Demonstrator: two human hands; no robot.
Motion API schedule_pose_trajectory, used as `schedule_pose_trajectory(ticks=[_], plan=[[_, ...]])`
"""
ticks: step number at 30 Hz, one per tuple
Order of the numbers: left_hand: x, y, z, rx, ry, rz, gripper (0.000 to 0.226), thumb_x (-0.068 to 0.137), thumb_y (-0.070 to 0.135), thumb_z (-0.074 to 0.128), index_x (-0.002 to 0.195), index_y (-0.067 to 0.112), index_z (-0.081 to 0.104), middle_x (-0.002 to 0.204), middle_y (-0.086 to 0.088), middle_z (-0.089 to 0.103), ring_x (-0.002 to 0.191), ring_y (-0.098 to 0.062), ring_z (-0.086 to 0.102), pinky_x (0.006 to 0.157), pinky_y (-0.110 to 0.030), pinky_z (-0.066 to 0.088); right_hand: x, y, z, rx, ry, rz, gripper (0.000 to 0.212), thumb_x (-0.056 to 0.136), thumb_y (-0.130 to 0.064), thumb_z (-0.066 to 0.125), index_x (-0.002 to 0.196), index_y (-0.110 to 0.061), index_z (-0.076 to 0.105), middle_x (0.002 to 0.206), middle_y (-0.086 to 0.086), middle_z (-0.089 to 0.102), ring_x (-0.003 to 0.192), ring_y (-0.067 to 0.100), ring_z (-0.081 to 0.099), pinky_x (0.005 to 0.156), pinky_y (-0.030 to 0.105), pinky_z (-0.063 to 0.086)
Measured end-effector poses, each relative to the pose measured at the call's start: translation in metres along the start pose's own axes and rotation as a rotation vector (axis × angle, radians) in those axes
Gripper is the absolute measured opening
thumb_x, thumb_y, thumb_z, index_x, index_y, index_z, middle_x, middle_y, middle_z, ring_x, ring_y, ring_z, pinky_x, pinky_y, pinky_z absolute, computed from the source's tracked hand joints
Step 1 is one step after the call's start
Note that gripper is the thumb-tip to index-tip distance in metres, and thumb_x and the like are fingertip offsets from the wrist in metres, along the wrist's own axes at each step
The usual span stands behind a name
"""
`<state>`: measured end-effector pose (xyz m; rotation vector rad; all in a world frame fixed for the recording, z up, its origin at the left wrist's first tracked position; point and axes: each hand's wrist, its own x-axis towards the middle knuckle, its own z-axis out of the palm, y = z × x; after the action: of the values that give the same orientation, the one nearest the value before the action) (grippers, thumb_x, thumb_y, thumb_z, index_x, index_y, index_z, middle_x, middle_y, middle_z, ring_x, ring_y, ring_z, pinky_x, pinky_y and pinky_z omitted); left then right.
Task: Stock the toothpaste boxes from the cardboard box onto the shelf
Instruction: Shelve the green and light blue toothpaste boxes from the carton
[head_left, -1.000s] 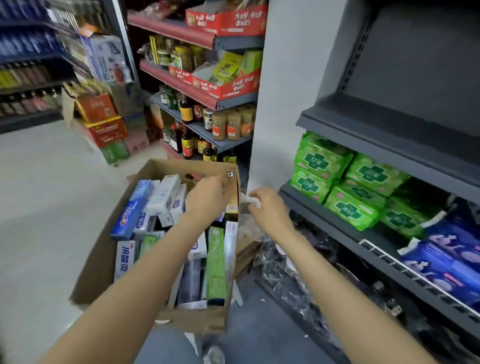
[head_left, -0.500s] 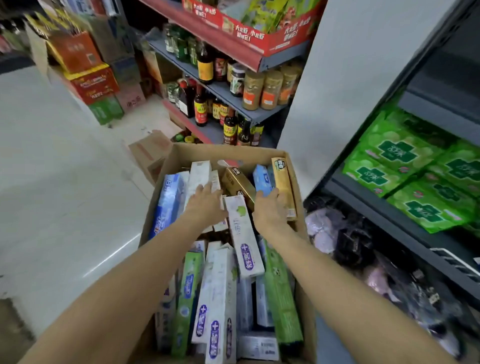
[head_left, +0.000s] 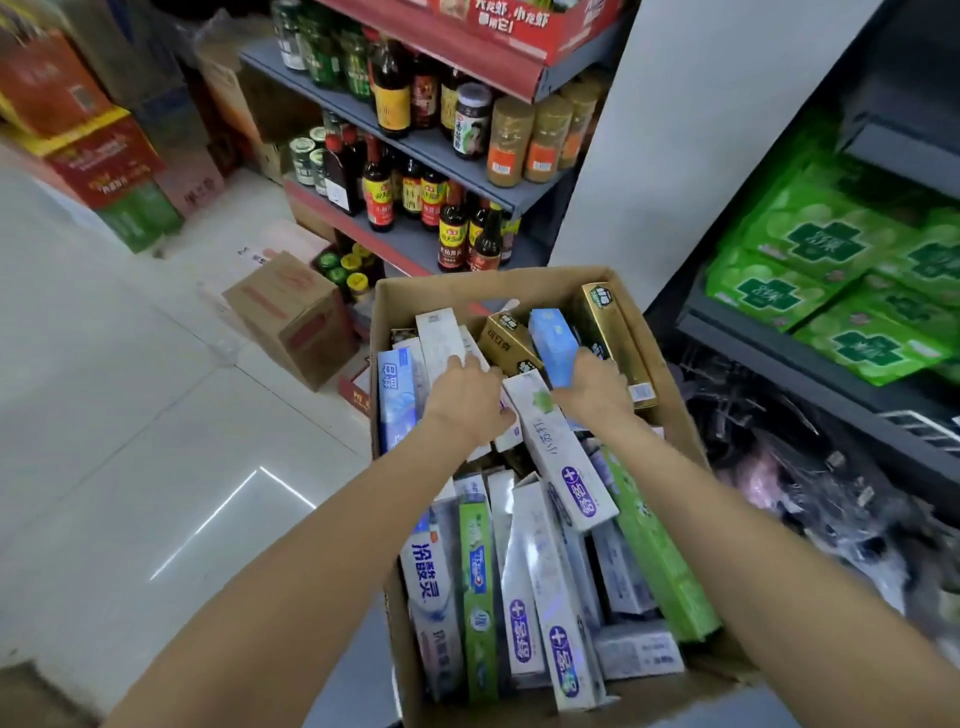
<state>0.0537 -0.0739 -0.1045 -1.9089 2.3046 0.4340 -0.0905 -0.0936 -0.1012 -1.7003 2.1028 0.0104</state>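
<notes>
While both hands reach deep into the cardboard box (head_left: 384, 312), the toothpaste boxes (head_left: 561, 452) lie loose inside it, none shelved yet. Left hand (head_left: 465, 397) rests flat on white ones, apparently sorting; right hand (head_left: 592, 389) grips a blue box (head_left: 553, 343) near the far wall, likely to lift it

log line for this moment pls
stage: picking | left hand: on white toothpaste boxes, grip unclear | right hand: on light blue box, grip unclear | cardboard box: full | shelved: none seen
</notes>
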Motion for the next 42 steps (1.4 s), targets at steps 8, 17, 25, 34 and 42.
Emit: schedule_pose_trajectory(ticks=[8, 17, 25, 34, 42], plan=[[-0.019, -0.057, -0.003, 0.099, 0.146, -0.185, 0.072, 0.09, 0.039, 0.051, 0.142, -0.002, 0.024, 0.151, -0.018, 0.024, 0.142, -0.03, 0.018, 0.114, -0.041, 0.019, -0.053, -0.037, 0.009, 1.33, -0.426, 0.252, 0.02, 0.065, -0.004, 0.05, 0.085, -0.004, 0.053, 0.082, 0.015, 0.05, 0.065, 0.027, 0.054, 0.051, 0.026, 0.046], [-0.027, -0.076, -0.002, 0.03, 0.123, -0.023, 0.062, 0.079, 0.052, 0.061, 0.117, 0.004, 0.051, 0.122, -0.016, 0.054, 0.12, -0.03, 0.044, 0.113, -0.04, 0.018, -0.08, -0.044, 0.024, 1.368, -0.365, 0.343, 0.033, 0.065, -0.029, 0.059, 0.094, -0.012, 0.058, 0.073, 0.008, 0.063, 0.059, 0.019, 0.062, 0.066, 0.033, 0.045], [-0.05, -0.077, 0.003, -0.349, 0.237, -0.005, 0.063, 0.084, 0.027, 0.064, 0.139, 0.008, 0.039, 0.133, -0.013, 0.047, 0.125, -0.028, 0.041, 0.108, -0.035, 0.03, -0.108, -0.039, 0.06, 1.046, -0.277, 0.17, 0.034, 0.073, -0.02, 0.078, 0.099, -0.018, 0.056, 0.095, 0.011, 0.069, 0.088, 0.026, 0.068, 0.076, 0.046, 0.057], [-0.061, -0.08, 0.006, -0.633, 0.291, -0.015, 0.055, 0.084, 0.015, 0.065, 0.135, 0.011, 0.043, 0.132, -0.009, 0.045, 0.121, -0.021, 0.047, 0.092, -0.024, 0.038, -0.123, -0.072, 0.081, 0.825, -0.138, 0.046, 0.059, 0.072, -0.018, 0.079, 0.114, -0.012, 0.038, 0.105, 0.001, 0.057, 0.09, 0.014, 0.059, 0.075, 0.028, 0.048], [-0.06, -0.04, -0.024, -0.965, 0.087, -0.127, 0.049, 0.088, 0.046, 0.058, 0.114, 0.003, 0.059, 0.118, -0.016, 0.061, 0.111, -0.027, 0.059, 0.091, -0.036, 0.046, -0.132, -0.028, 0.03, 1.327, -0.119, 0.056, 0.048, 0.079, -0.009, 0.073, 0.121, -0.012, 0.05, 0.113, 0.009, 0.068, 0.095, 0.022, 0.068, 0.083, 0.039, 0.057]])
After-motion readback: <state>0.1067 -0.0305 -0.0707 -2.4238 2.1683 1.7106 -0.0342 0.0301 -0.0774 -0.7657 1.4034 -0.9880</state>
